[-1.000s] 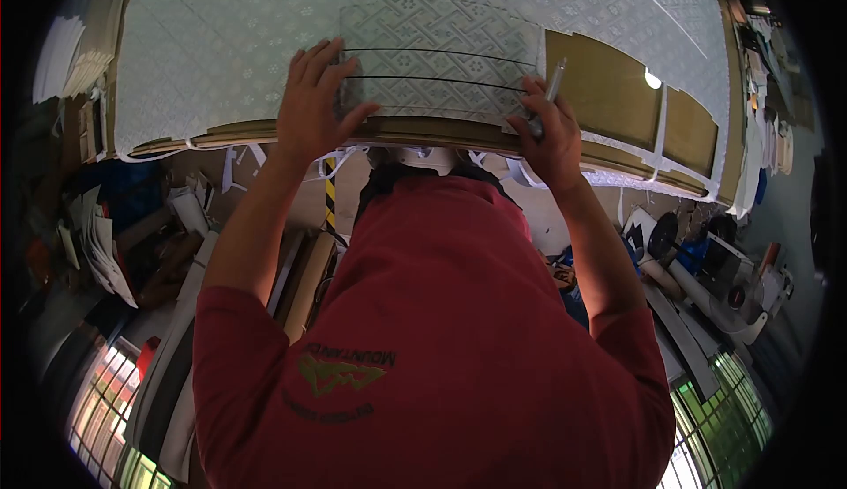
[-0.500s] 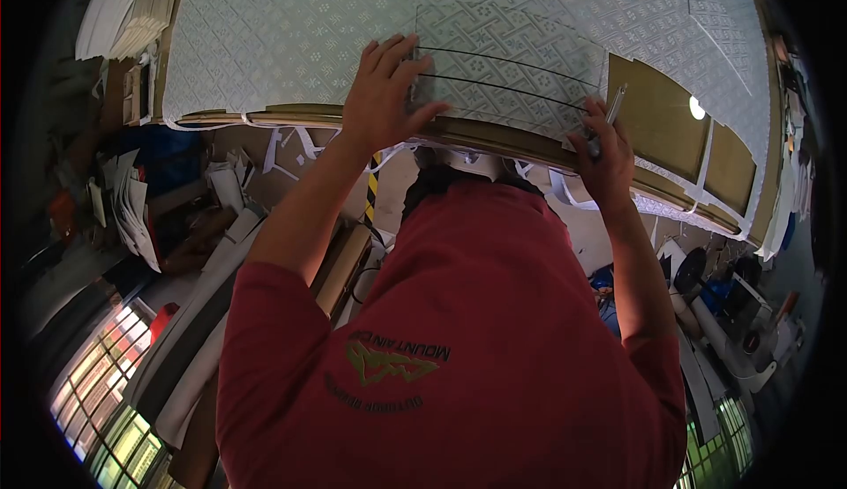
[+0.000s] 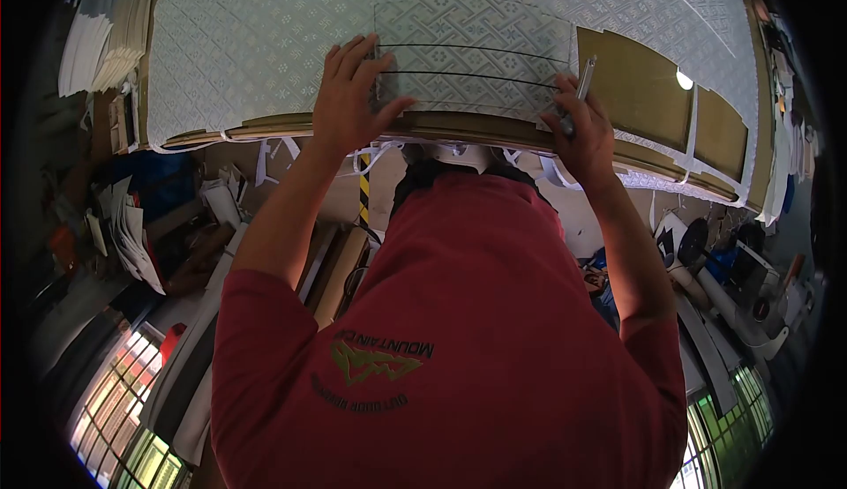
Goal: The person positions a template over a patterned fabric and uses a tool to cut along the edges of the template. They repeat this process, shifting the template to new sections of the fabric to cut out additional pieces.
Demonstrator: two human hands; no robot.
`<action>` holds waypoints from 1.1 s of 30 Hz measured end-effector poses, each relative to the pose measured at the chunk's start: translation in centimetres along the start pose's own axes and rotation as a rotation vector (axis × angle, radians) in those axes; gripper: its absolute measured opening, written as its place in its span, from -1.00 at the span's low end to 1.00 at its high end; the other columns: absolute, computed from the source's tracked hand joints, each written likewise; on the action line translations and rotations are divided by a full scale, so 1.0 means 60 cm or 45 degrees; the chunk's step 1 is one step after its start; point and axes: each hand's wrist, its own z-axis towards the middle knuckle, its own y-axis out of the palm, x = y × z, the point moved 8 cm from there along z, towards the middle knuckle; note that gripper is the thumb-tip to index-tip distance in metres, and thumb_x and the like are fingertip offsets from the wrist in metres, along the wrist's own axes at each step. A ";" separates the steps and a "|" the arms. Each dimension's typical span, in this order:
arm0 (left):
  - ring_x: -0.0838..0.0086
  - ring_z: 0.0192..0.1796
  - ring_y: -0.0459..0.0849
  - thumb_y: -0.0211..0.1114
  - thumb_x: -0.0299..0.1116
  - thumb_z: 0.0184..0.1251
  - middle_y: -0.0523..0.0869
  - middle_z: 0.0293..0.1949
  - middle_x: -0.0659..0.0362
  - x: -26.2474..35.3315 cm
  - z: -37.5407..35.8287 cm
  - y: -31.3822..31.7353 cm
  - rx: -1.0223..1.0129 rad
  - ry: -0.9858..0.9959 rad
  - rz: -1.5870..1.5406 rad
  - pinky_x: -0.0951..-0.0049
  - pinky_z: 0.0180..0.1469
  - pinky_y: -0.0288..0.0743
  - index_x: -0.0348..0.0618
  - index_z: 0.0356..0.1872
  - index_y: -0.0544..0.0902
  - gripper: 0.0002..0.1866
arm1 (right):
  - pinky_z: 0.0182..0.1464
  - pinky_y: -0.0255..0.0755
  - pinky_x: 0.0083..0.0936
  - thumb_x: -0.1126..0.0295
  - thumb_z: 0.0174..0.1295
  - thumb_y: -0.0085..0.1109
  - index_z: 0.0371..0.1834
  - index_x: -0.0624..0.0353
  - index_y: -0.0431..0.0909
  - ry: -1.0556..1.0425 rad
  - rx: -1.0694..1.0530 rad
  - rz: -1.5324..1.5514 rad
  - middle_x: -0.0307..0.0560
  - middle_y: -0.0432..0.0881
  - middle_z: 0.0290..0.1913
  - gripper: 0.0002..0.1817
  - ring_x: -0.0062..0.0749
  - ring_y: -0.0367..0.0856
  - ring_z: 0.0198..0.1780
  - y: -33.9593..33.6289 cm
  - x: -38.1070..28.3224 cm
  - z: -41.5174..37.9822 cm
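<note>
A clear rectangular plate (image 3: 472,66) with two black lines lies on a pale sheet (image 3: 256,39) with a raised lattice pattern, near the table's front edge. At its left end my left hand (image 3: 351,92) rests with fingers spread and thumb stretched out. My right hand (image 3: 584,132) is at the plate's right end, fingertips on its edge. A slim silver pen-like tool (image 3: 588,74) is held in that hand, its narrow end pointing up and away from me; the exact kind cannot be made out.
Right of the plate, a cut-out in the sheet bares a brownish-gold surface (image 3: 631,83), crossed by a white strip (image 3: 693,127). Stacked papers (image 3: 128,39) stand at the far left. Long rolls (image 3: 203,348) lean behind me, with striped yellow-black tape (image 3: 363,189) on the floor.
The whole view has shifted, so the table, plate and both hands appear farther left. Both hands keep their hold at the plate's ends, and the silver tool stays in my right hand.
</note>
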 end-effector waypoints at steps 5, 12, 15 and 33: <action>-0.07 0.52 0.44 0.63 0.06 0.18 0.55 0.43 -0.09 0.000 -0.001 0.001 0.008 0.009 -0.014 -0.20 0.60 0.19 -0.12 0.18 0.67 -0.35 | 0.33 0.58 -0.10 0.50 0.15 0.55 0.03 0.19 0.54 -0.004 0.000 -0.021 0.12 0.72 0.31 -0.58 0.15 0.64 0.38 -0.001 -0.003 0.002; -0.06 0.52 0.44 0.63 0.05 0.17 0.56 0.42 -0.09 0.000 -0.001 0.000 0.014 0.004 -0.010 -0.21 0.59 0.21 -0.12 0.18 0.67 -0.34 | 0.33 0.58 -0.09 0.52 0.15 0.55 0.02 0.19 0.55 0.007 0.021 0.020 0.14 0.72 0.32 -0.59 0.16 0.64 0.38 -0.004 -0.003 0.002; -0.06 0.52 0.44 0.62 0.07 0.19 0.56 0.43 -0.08 0.000 -0.002 -0.001 0.017 0.003 -0.010 -0.20 0.60 0.21 -0.12 0.18 0.67 -0.35 | 0.33 0.57 -0.08 0.50 0.16 0.55 0.02 0.17 0.56 0.014 0.029 0.023 0.12 0.72 0.31 -0.60 0.17 0.64 0.38 -0.001 0.001 0.001; 0.00 0.42 0.52 0.58 -0.21 0.25 0.62 0.32 -0.04 -0.008 0.013 -0.006 -0.078 0.036 -0.005 -0.01 0.49 0.39 -0.11 0.12 0.73 -0.56 | 0.30 0.60 -0.08 0.50 0.16 0.55 0.02 0.21 0.54 -0.026 0.007 -0.006 0.16 0.71 0.30 -0.59 0.20 0.65 0.35 -0.005 -0.004 0.004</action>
